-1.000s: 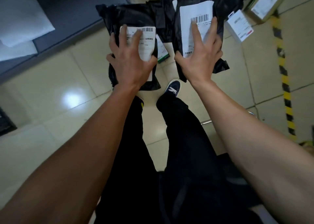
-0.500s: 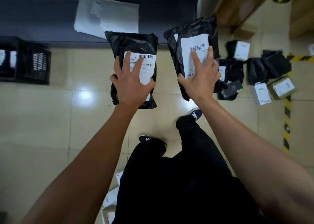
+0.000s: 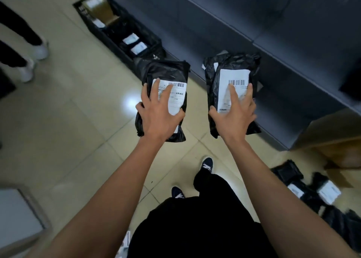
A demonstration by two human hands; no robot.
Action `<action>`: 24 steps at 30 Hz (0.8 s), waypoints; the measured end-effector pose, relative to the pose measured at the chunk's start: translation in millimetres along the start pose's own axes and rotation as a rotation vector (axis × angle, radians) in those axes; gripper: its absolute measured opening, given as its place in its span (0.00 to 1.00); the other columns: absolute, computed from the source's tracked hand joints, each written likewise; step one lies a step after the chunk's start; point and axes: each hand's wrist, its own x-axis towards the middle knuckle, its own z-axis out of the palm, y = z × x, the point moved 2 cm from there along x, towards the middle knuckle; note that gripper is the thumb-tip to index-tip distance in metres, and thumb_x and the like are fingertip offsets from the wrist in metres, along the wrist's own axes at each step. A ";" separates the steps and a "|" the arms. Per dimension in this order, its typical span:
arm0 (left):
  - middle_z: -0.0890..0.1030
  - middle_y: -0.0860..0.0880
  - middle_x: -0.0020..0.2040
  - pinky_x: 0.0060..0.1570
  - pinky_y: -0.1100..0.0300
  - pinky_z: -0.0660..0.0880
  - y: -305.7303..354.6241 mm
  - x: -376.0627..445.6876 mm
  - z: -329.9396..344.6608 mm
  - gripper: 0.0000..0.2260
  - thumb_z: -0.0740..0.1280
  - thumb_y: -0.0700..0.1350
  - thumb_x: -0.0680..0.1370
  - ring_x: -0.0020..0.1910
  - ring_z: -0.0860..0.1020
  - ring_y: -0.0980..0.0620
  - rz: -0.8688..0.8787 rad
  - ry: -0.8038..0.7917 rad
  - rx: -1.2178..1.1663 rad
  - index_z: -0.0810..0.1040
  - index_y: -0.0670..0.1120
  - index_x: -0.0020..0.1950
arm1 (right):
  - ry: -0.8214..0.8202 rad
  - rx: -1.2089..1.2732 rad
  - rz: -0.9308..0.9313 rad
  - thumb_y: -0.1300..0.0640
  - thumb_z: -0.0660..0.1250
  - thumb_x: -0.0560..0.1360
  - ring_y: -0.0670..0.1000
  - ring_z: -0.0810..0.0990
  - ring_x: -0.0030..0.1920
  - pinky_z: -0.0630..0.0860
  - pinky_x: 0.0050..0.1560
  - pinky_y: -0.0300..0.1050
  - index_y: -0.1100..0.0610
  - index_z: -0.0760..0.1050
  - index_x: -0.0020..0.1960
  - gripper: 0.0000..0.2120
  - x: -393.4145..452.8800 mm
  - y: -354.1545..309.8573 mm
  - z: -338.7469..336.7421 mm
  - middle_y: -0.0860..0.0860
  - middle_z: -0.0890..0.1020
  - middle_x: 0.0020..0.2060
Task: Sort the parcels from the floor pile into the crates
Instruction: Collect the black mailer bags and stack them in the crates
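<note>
My left hand (image 3: 159,114) grips a black plastic parcel (image 3: 166,72) with a white barcode label, fingers spread over the label and thumb at its edge. My right hand (image 3: 234,113) holds a second black parcel (image 3: 230,64) with a taller white label the same way. Both parcels are in the air above the tiled floor. A black crate (image 3: 117,42) with labelled parcels and a brown box inside stands on the floor at the upper left, beyond the left parcel. The floor pile (image 3: 320,195) of black parcels lies at the lower right.
A dark grey low sofa or bench (image 3: 254,13) runs along the top and right. A brown cardboard box (image 3: 336,138) sits at the right. Another person's legs and white shoes (image 3: 29,62) stand at the far left. A grey box (image 3: 17,218) is at the lower left.
The view has swung left, away from the pile. The black crate has come into view ahead and the pile has dropped to the lower right. Both hands keep their hold on the parcels.
</note>
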 end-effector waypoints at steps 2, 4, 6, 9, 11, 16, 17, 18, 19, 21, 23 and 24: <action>0.58 0.52 0.82 0.68 0.41 0.61 -26.6 12.8 -8.5 0.33 0.70 0.60 0.71 0.80 0.53 0.42 -0.086 0.014 -0.010 0.69 0.57 0.75 | -0.019 0.017 -0.065 0.40 0.74 0.68 0.62 0.60 0.74 0.61 0.68 0.62 0.42 0.63 0.77 0.40 16.2 -32.1 19.0 0.52 0.48 0.82; 0.57 0.51 0.82 0.69 0.41 0.61 -51.0 28.5 -12.3 0.33 0.69 0.60 0.71 0.80 0.52 0.42 -0.146 0.019 0.010 0.68 0.58 0.76 | -0.044 0.032 -0.118 0.41 0.74 0.68 0.62 0.61 0.73 0.61 0.68 0.62 0.42 0.63 0.77 0.40 35.1 -60.4 41.4 0.52 0.48 0.82; 0.57 0.51 0.82 0.69 0.41 0.61 -73.0 49.4 -12.8 0.32 0.69 0.61 0.72 0.81 0.52 0.42 -0.184 0.008 0.039 0.68 0.58 0.76 | -0.074 0.052 -0.149 0.41 0.74 0.68 0.62 0.61 0.73 0.62 0.68 0.63 0.42 0.63 0.77 0.40 55.7 -85.3 66.3 0.52 0.49 0.82; 0.56 0.51 0.82 0.69 0.40 0.60 -101.2 87.8 -9.0 0.33 0.68 0.61 0.73 0.81 0.51 0.41 -0.244 -0.038 0.079 0.66 0.58 0.77 | -0.136 0.088 -0.170 0.41 0.74 0.68 0.62 0.61 0.73 0.61 0.68 0.63 0.42 0.63 0.77 0.41 87.9 -116.6 102.2 0.52 0.49 0.82; 0.56 0.51 0.82 0.70 0.39 0.60 -115.5 112.1 -7.5 0.33 0.68 0.61 0.73 0.81 0.50 0.42 -0.284 -0.063 0.098 0.66 0.58 0.77 | -0.187 0.093 -0.180 0.41 0.74 0.69 0.62 0.60 0.74 0.61 0.69 0.63 0.43 0.63 0.78 0.41 107.0 -134.7 122.0 0.52 0.49 0.82; 0.58 0.50 0.81 0.68 0.38 0.62 -147.9 158.0 -15.0 0.32 0.68 0.63 0.73 0.80 0.53 0.41 -0.361 -0.025 0.111 0.67 0.57 0.76 | -0.267 0.071 -0.254 0.41 0.74 0.69 0.61 0.60 0.73 0.63 0.68 0.62 0.42 0.62 0.78 0.41 150.3 -183.2 161.7 0.51 0.49 0.81; 0.59 0.50 0.81 0.68 0.38 0.62 -155.0 165.1 -17.1 0.32 0.68 0.63 0.73 0.80 0.53 0.41 -0.378 -0.018 0.111 0.67 0.57 0.76 | -0.279 0.065 -0.267 0.40 0.74 0.68 0.61 0.60 0.73 0.63 0.68 0.62 0.42 0.63 0.78 0.41 156.4 -193.8 169.2 0.51 0.49 0.81; 0.59 0.50 0.81 0.68 0.38 0.62 -162.2 172.4 -18.6 0.32 0.67 0.63 0.73 0.80 0.53 0.40 -0.393 -0.014 0.110 0.67 0.57 0.76 | -0.290 0.060 -0.282 0.40 0.74 0.68 0.61 0.60 0.73 0.63 0.68 0.62 0.42 0.63 0.78 0.41 161.4 -204.6 176.6 0.51 0.50 0.81; 0.59 0.50 0.81 0.68 0.37 0.62 -169.8 180.4 -19.9 0.32 0.67 0.63 0.73 0.80 0.53 0.40 -0.407 -0.012 0.108 0.67 0.57 0.76 | -0.302 0.054 -0.300 0.40 0.74 0.69 0.61 0.60 0.73 0.63 0.68 0.62 0.42 0.62 0.78 0.41 165.9 -215.6 184.4 0.51 0.50 0.81; 0.58 0.50 0.81 0.68 0.37 0.62 -186.0 197.9 -21.9 0.32 0.67 0.63 0.73 0.80 0.53 0.40 -0.433 -0.013 0.105 0.67 0.57 0.76 | -0.324 0.041 -0.333 0.40 0.74 0.69 0.60 0.61 0.73 0.63 0.68 0.61 0.42 0.62 0.78 0.41 173.8 -237.7 200.6 0.51 0.50 0.81; 0.58 0.50 0.81 0.68 0.36 0.62 -203.8 217.9 -22.5 0.32 0.67 0.64 0.73 0.80 0.53 0.40 -0.455 -0.019 0.098 0.67 0.57 0.76 | -0.341 0.029 -0.349 0.40 0.74 0.69 0.60 0.61 0.73 0.62 0.68 0.61 0.42 0.63 0.78 0.41 182.2 -259.4 218.3 0.51 0.50 0.81; 0.58 0.50 0.81 0.68 0.37 0.62 -213.5 228.6 -22.5 0.32 0.67 0.64 0.73 0.80 0.53 0.40 -0.464 -0.020 0.093 0.67 0.57 0.76 | -0.348 0.024 -0.351 0.40 0.74 0.68 0.60 0.61 0.73 0.62 0.68 0.61 0.42 0.63 0.77 0.41 187.0 -270.5 227.6 0.51 0.50 0.81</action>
